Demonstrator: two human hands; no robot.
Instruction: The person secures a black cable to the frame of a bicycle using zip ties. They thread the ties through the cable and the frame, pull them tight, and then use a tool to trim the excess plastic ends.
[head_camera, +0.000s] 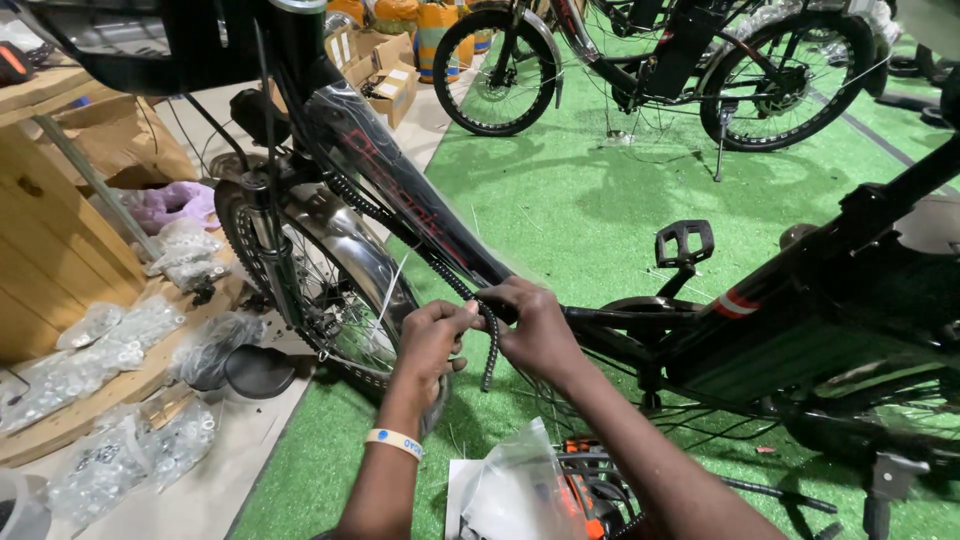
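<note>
Hands (490, 330) on spiral cable wrap (488, 345), bagged washers (90, 350) nearby

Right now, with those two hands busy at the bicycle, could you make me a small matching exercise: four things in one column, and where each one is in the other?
Things:
1. spiral cable wrap
2. wristband
3. pedal
4. bags of small hardware

Places:
A. on the wooden platform at the far left
B. sticking up over the green turf, behind the hands
C. between the left hand and right hand
D. around the left forearm

Pairs: 1-C, 2-D, 3-B, 4-A
</note>
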